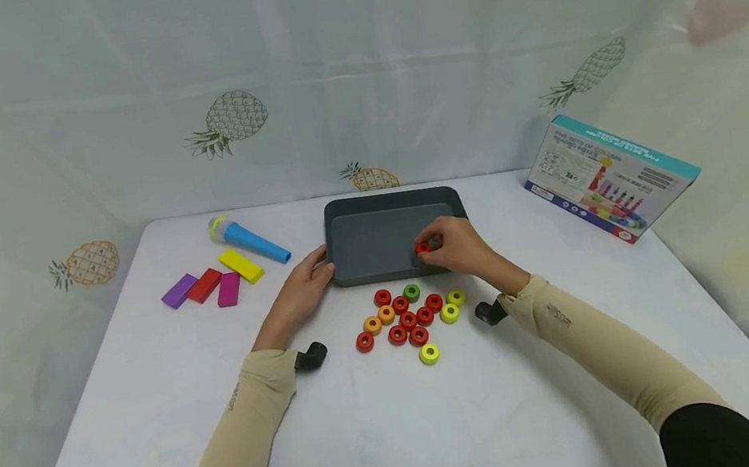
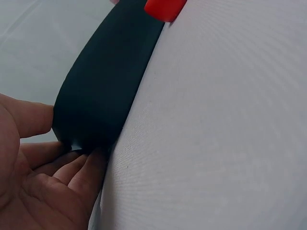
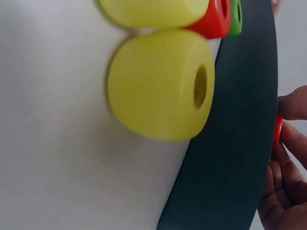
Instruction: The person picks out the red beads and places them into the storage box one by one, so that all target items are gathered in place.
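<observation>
A dark grey tray (image 1: 381, 274) lies at the far middle of the table. My left hand (image 1: 305, 286) holds it by its near left corner; in the left wrist view the thumb touches the rim and the other fingers (image 2: 86, 179) curl at the wall's lower edge. Over the tray's right half, my right hand (image 1: 452, 244) pinches a small red ring bead (image 1: 423, 247) between thumb and fingertips. In the right wrist view this red bead (image 3: 277, 130) shows partly, behind the tray wall. Several ring beads, red (image 1: 408, 320), orange (image 1: 373, 325), yellow (image 1: 429, 354) and green (image 1: 412, 292), lie before the tray.
Left of the tray lie a blue toy microphone (image 1: 258, 244) and purple (image 1: 180, 291), red (image 1: 204, 285), pink (image 1: 229, 289) and yellow blocks (image 1: 241, 265). A printed toy box (image 1: 613, 177) stands tilted at the back right. Behind the table hangs a pineapple-print curtain (image 1: 392, 61).
</observation>
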Demonstrator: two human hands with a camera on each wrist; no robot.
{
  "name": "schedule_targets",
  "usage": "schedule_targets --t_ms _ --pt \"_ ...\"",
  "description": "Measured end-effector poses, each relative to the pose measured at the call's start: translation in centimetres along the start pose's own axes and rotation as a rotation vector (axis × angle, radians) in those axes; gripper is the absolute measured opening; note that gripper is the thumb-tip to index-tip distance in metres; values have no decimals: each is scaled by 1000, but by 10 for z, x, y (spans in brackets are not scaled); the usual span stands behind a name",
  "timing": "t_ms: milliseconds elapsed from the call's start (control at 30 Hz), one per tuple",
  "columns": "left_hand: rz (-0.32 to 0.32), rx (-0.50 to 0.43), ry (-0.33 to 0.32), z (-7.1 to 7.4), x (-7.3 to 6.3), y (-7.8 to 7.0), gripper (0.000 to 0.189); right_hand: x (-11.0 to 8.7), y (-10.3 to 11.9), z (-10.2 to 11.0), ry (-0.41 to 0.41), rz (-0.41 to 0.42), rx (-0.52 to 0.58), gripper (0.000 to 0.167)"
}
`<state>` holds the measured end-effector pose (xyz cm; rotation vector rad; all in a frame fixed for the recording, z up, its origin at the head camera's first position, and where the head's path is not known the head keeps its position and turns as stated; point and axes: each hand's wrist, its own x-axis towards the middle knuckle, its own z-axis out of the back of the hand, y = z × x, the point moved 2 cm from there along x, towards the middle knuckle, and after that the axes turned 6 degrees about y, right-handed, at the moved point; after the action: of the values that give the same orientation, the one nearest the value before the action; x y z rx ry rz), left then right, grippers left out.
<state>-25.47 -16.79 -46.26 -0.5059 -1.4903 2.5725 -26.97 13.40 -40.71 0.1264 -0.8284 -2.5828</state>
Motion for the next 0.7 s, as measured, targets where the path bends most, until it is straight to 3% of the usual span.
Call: schedule_targets --t_ms 467,700 --pt "-6 -5 -10 2 2 -3 59 15 -9 -4 52 -39 -36 24" --pt "27 17 -18 -1 -2 0 60 14 -14 -12 77 -48 -56 23"
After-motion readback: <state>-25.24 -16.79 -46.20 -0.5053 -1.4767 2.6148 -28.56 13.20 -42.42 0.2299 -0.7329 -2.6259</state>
